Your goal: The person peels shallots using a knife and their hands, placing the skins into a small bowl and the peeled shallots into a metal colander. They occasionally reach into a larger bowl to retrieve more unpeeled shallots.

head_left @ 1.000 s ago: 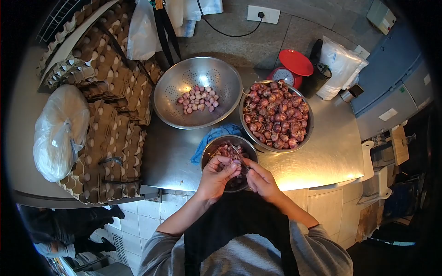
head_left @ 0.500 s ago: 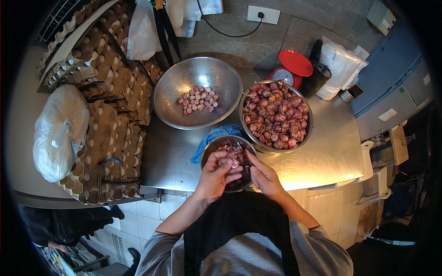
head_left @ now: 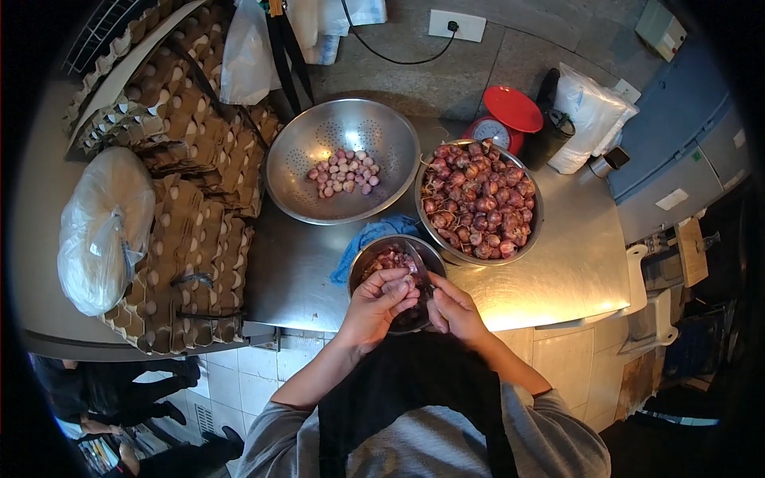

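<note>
My left hand point(head_left: 373, 307) is closed, pinching a small shallot point(head_left: 409, 282) that its fingers partly cover. In my right hand point(head_left: 457, 309) is a small knife point(head_left: 417, 259), its blade pointing up and left, close beside the shallot. Both hands are over a steel bowl point(head_left: 356, 267) that contains reddish peelings point(head_left: 389, 261). Behind it, to the left, a large steel colander point(head_left: 283, 179) holds several peeled pale-purple shallots point(head_left: 344, 172). To the right, another steel bowl point(head_left: 535, 225) is heaped with unpeeled red shallots point(head_left: 480, 199).
A blue cloth point(head_left: 374, 233) lies against the small bowl on the steel table point(head_left: 550, 279). Stacked egg trays point(head_left: 187, 255) and a filled plastic bag point(head_left: 103, 231) stand left. A red scale point(head_left: 514, 111) is at the back. Other people point(head_left: 127, 390) are at lower left.
My right hand has shifted slightly, and the knife's blade has turned, showing broader beside the shallot. My left fingers have closed more around the shallot. More of the people at lower left shows.
</note>
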Demonstrator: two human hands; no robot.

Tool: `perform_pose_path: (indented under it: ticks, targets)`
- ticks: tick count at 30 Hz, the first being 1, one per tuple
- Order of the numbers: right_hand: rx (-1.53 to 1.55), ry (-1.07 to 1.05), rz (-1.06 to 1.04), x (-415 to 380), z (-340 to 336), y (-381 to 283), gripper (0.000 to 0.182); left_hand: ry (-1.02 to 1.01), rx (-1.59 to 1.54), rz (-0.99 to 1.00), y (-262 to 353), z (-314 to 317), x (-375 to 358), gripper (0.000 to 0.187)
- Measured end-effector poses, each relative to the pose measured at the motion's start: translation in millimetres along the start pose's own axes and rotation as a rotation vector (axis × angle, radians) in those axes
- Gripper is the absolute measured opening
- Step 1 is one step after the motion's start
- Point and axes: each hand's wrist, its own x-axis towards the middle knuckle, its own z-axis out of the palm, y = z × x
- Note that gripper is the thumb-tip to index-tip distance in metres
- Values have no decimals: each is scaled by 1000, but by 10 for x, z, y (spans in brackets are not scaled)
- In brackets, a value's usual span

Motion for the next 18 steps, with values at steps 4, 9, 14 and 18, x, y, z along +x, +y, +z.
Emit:
perform_pose_path:
  ticks: [4, 9, 14, 18]
  targets:
    - [10, -52, -21, -35, 87, -124, 42, 23, -36, -2, 1, 18, -10, 23]
    - [-338, 5, -74, -48, 112, -123, 42, -10, -43, 9, -56, -52, 2, 22]
    - [-370, 8, -17, -84, 125, -177, 41, 68, -27, 29, -53, -12, -6, 19]
    - [-551, 22, -168, -69, 153, -188, 42, 41, -50, 43, -64, -27, 4, 16]
